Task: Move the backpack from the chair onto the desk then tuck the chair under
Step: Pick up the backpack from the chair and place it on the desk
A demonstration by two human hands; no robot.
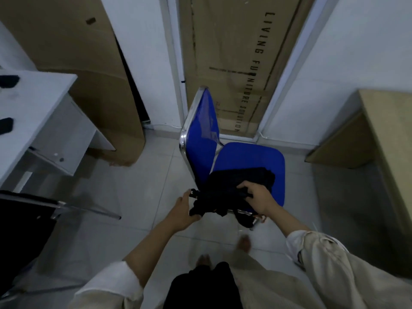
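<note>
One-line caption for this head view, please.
Both hands, left hand and right hand, grip the black backpack on the blue chair, white desk at left.

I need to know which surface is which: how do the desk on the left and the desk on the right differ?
The left desk is white; the right desk is tan, wood-coloured. The left desk has dark items lying on its top, while the visible part of the right desk's top is bare. The left desk shows a drawer unit below; the right desk shows only a plain side panel. Both stand against white walls, on either side of the blue chair.
</note>
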